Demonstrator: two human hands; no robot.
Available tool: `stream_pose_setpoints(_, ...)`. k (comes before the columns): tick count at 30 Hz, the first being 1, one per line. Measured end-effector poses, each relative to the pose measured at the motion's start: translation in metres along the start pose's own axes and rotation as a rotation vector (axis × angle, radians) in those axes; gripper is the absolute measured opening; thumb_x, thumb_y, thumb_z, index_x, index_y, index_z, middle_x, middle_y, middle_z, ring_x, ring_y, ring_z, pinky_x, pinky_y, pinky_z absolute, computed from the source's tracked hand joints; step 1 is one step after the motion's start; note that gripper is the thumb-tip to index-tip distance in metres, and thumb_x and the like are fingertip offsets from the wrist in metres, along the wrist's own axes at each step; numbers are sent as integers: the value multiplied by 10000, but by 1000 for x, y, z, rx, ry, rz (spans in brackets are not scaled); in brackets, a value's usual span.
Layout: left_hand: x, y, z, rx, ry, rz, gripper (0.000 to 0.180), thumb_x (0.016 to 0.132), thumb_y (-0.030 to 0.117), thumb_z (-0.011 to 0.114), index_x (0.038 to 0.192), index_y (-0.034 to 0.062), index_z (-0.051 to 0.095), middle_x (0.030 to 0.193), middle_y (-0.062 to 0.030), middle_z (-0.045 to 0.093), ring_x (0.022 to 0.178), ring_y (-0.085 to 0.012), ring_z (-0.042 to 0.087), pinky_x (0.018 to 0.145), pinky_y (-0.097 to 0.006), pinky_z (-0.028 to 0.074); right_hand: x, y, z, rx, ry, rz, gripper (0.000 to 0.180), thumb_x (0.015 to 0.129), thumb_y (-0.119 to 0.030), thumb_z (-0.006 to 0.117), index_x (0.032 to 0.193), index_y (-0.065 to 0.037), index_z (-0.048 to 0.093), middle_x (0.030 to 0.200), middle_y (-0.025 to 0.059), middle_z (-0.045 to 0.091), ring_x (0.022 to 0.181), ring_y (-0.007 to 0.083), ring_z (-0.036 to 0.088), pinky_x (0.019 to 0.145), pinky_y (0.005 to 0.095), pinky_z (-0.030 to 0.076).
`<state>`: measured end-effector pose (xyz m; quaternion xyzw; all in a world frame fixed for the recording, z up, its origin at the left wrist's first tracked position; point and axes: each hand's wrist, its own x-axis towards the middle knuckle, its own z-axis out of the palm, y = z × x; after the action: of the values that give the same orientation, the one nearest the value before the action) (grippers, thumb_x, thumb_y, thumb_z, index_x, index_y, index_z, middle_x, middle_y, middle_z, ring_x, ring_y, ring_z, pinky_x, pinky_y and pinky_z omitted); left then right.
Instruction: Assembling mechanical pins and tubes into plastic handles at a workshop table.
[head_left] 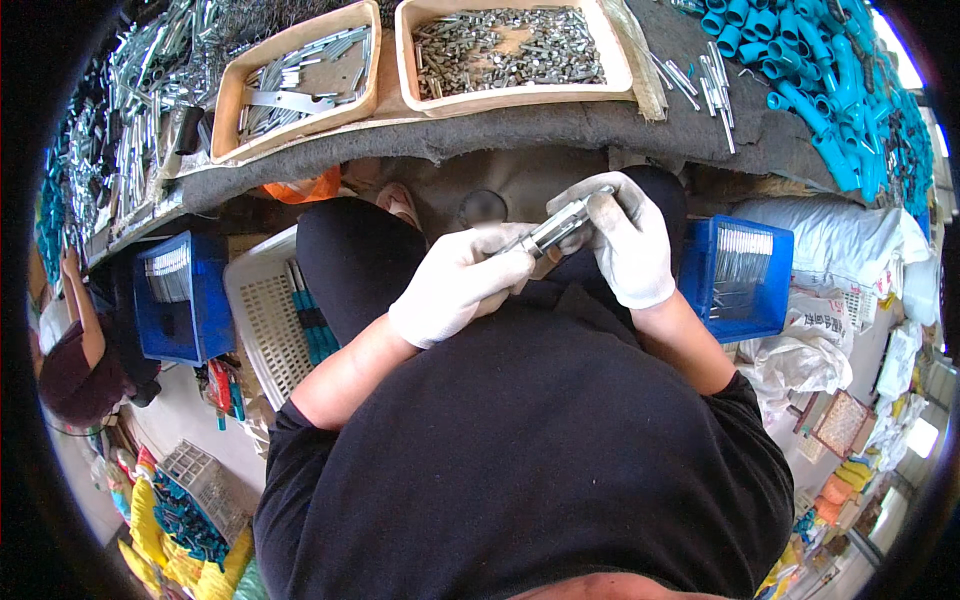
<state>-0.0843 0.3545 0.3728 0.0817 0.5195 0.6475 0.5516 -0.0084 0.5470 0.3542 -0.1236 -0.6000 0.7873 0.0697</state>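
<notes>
Both my hands wear white gloves and meet in front of me, above my lap. Between them lies a shiny metal tube-like part [556, 228], tilted with its far end up to the right. My left hand [468, 272] is closed around its lower left end. At the upper right end, the fingers of my right hand [628, 232] pinch it from above and below. The part's exact kind cannot be made out, since the gloves cover both ends.
Ahead on the grey-covered bench [470, 135] stand a tray of small metal pieces [510, 95] and a tray of metal rods [240, 100]. Teal plastic tubes [815, 100] are heaped at right. Blue crates [775, 310] flank my legs. Another person [85, 350] sits far left.
</notes>
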Motion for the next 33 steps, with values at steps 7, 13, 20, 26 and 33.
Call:
stream_pose_setpoints(7, 5, 12, 11, 1, -31, -48, 367, 931, 203, 541, 1218, -24, 517, 715, 33, 474, 472, 9, 329, 418, -155, 244, -5, -4, -3, -119, 104, -74, 254, 991, -229, 449, 1013, 10, 529, 880, 184, 653, 688, 180, 646, 589, 267, 515)
stream_pose_setpoints(13, 8, 13, 17, -70, -87, -86, 336, 942, 205, 530, 1188, -21, 507, 697, 28, 467, 461, 5, 320, 409, -158, 240, -7, -1, -12, -54, 148, -117, 276, 990, -273, 460, 1009, -4, 517, 872, 200, 652, 692, 202, 654, 586, 276, 519)
stream_pose_setpoints(20, 13, 10, 21, -50, -73, -72, 335, 940, 200, 532, 1188, -23, 505, 726, 13, 482, 457, 5, 321, 400, -160, 239, -8, -11, -21, 208, 164, -19, 296, 982, -302, 484, 1013, -9, 514, 926, 241, 652, 679, 218, 662, 561, 293, 539)
stream_pose_setpoints(26, 14, 17, 28, 7, 12, -84, 366, 927, 230, 564, 1216, 5, 555, 736, 34, 502, 496, 7, 340, 432, -157, 252, -5, -14, -42, 251, 82, 14, 240, 984, -226, 471, 1039, 4, 514, 982, 240, 647, 720, 229, 670, 609, 294, 562)
stream_pose_setpoints(33, 19, 32, 36, 92, 57, -87, 359, 901, 195, 596, 1197, -7, 565, 748, 44, 497, 544, 6, 360, 477, -153, 267, 2, -28, -63, 88, -15, 25, 158, 859, 2, 579, 1011, 11, 535, 971, 179, 659, 799, 218, 674, 676, 284, 557)
